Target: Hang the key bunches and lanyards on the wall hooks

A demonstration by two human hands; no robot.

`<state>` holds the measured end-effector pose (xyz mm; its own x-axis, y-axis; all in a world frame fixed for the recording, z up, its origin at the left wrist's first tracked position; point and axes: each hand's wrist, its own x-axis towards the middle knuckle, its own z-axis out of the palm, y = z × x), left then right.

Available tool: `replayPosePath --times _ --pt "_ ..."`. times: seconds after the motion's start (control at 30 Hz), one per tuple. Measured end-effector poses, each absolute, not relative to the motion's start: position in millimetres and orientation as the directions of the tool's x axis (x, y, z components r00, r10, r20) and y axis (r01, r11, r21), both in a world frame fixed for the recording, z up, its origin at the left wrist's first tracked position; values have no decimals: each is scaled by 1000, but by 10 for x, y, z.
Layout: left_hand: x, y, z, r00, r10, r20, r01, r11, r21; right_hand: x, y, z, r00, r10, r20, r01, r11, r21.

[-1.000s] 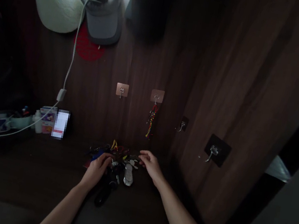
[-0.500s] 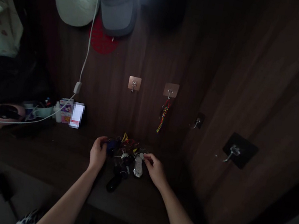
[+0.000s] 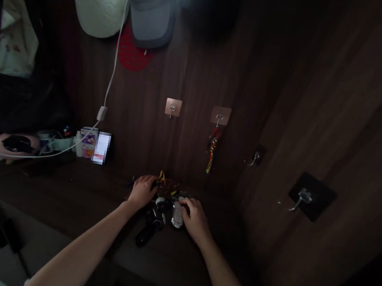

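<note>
Several keys [image 3: 164, 218], black and silvery, lie heaped on the dark shelf [image 3: 92, 199] between left hand [image 3: 143, 192] and right hand [image 3: 197, 219], which touches a silver oval fob [image 3: 177, 216]; whether either grips, I cannot tell

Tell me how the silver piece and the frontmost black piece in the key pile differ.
The silver piece is pale; the black piece nearly blends into the dark shelf. The right hand is at the silver piece; the black piece lies apart from it, nearer the shelf's front edge. Both look elongated.
</note>
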<state>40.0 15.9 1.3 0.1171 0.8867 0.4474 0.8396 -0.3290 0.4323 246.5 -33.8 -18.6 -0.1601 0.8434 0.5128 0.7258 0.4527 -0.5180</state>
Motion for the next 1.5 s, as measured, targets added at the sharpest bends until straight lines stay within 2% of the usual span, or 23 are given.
replayPosePath --times 0.07,0.23,0.37,0.43,0.5,0.6,0.7,0.8,0.93,1.03,1.2,1.5 --pt "480 264 11 139 899 415 845 -326 425 2464 -348 -177 -160 842 515 727 453 -516" --pt "598 470 -19 81 935 344 808 -264 526 2470 -357 -168 -157 840 519 719 458 -523" --pt "628 477 30 38 920 391 789 -267 553 2485 -338 -186 -151 835 529 699 469 -540" --pt "638 435 89 -1 890 456 727 -313 612 2490 -327 -196 -147 835 530 688 472 -552" --pt "661 375 157 -64 857 511 560 -393 729 2491 -320 -202 -142 838 527 682 469 -562" --pt "738 260 230 -120 875 469 138 -453 881 2490 -319 -201 -131 837 531 677 466 -569" --pt "849 134 222 -51 929 366 -297 -364 883 2500 -317 -196 -111 825 555 661 478 -579" --pt "941 27 146 29 944 329 -497 -272 824 2523 -300 -199 -44 809 586 613 485 -623" --pt "989 -66 58 132 921 366 -492 -260 831 2529 -273 -192 85 837 540 465 446 -765" --pt "994 -108 48 211 908 361 -440 -242 865 2499 -283 -140 102 880 465 278 423 -862" --pt "1002 -154 84 235 919 318 -315 -238 919 2465 -345 -23 128 916 381 -19 386 -922" --pt "1023 -190 115 244 928 283 -299 -205 932 2469 -347 -38 106 923 370 -93 380 -920"
